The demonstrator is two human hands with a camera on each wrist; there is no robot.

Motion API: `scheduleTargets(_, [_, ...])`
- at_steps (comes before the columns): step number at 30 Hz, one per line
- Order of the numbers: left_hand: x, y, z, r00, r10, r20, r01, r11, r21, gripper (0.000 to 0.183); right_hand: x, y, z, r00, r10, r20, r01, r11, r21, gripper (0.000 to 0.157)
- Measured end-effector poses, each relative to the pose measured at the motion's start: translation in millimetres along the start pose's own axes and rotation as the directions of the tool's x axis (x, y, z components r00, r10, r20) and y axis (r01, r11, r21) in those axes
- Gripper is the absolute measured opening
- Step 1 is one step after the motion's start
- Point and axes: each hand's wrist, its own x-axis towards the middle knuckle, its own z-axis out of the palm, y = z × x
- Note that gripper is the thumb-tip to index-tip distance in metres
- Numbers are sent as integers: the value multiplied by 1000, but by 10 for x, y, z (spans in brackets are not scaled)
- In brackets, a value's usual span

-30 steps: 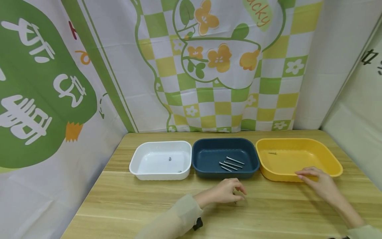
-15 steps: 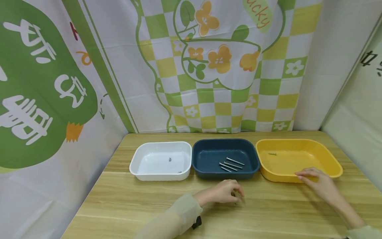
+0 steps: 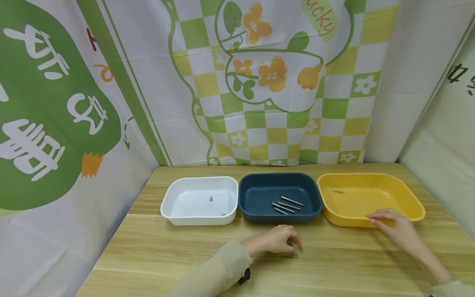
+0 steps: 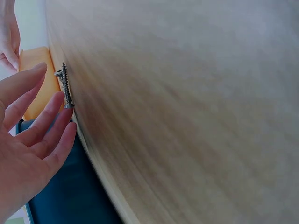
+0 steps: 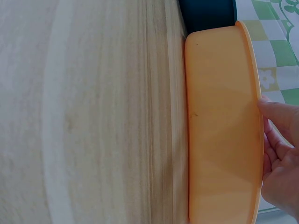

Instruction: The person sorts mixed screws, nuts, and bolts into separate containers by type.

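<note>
My left hand (image 3: 279, 239) is low over the wooden table, in front of the dark blue tray (image 3: 256, 217). In the left wrist view its fingers are loosely bent, with the thumb apart from them. Two metal screws (image 4: 67, 88) show by its fingertips; in the head view the hand mostly hides them. My right hand (image 3: 398, 231) is at the near rim of the yellow tray (image 3: 356, 222), holding the rim between thumb and fingers. A small brass-coloured screw (image 3: 338, 191) lies in that tray. Several long bolts (image 3: 291, 201) lie in the blue tray.
A white tray (image 3: 200, 220) with two small metal pieces (image 3: 211, 199) stands left of the blue one. The three trays form a row along the back of the table (image 3: 148, 255). Printed cloth (image 3: 259, 119) hangs behind and at the sides.
My left hand has shifted slightly left, its fingers moving a little at the screws. The right hand and the trays have stayed in place.
</note>
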Motion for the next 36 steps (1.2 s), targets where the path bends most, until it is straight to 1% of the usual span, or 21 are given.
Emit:
scheduleTargets(7, [11,-23,8,1000,8,5,-8,1000,2,17,-6,16,2,1000,6,11,-6,1000,-9,8])
scheduleTargets(15, [13,-40,-4,999,-23,24,23,1000,-12,16,-8,6,1,1000,-2,7,2,1000,18,8])
scheduleTargets(21, [35,-51,13,998,-42,35,42,999,9,14,-4,-2,-2,1000,-4,3,4,1000,15,8])
scheduleTargets(28, [41,-64,30,999,-26,30,25,999,43,11,1,7,-1,1000,-11,4,11,1000,13,8])
scheduleTargets(36, [52,-32,24,999,-30,34,27,997,78,10,0,-9,-5,1000,-6,10,6,1000,17,8])
